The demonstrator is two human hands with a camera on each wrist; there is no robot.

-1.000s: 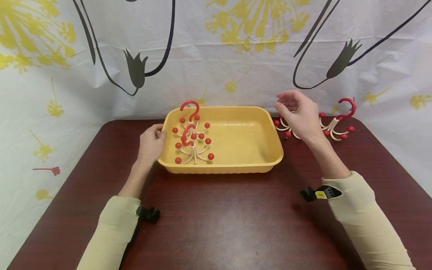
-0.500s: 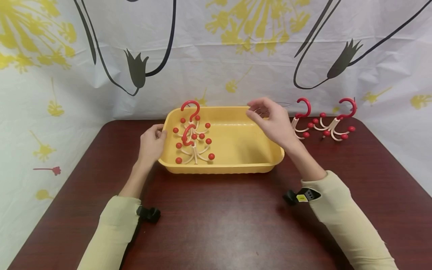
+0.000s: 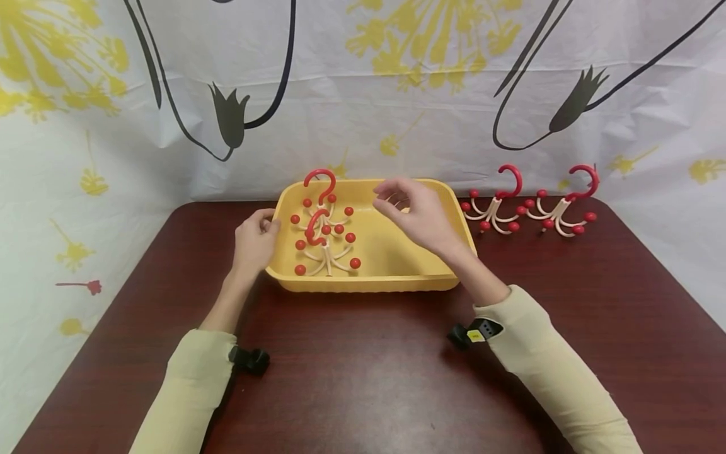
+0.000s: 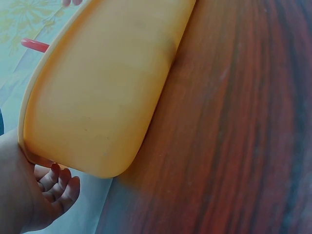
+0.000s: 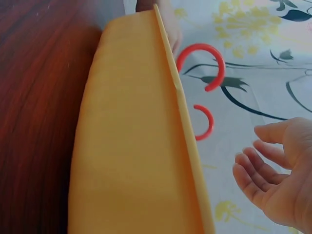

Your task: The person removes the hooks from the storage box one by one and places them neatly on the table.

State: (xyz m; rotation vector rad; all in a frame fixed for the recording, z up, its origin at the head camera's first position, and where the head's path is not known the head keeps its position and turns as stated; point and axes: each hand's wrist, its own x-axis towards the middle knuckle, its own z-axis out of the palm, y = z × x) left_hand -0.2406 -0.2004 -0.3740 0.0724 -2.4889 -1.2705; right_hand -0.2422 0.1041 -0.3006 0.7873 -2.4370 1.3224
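Note:
A yellow plastic tub (image 3: 368, 285) stands at the table's far side. My left hand (image 3: 255, 243) grips its left rim; in the left wrist view that hand's fingers (image 4: 63, 187) curl beneath the rim. Inside the tub's left end are two octopus-style hangers, each with a red hook and cream arms tipped with red balls: a rear hanger (image 3: 320, 189) and a front hanger (image 3: 326, 252). My right hand (image 3: 416, 214) hovers above the tub's right half, holding nothing, its fingers loosely bent. The right wrist view shows this hand (image 5: 278, 170) apart from the rim.
Two similar hangers, a nearer one (image 3: 495, 208) and a farther one (image 3: 561, 211), stand right of the tub on the dark wooden table (image 3: 363, 372). A white flower-patterned sheet (image 3: 340, 113) hangs behind.
My right hand has moved left, from in front of the right-hand hangers to above the tub, uncovering those hangers. My left hand and the tub have stayed in place.

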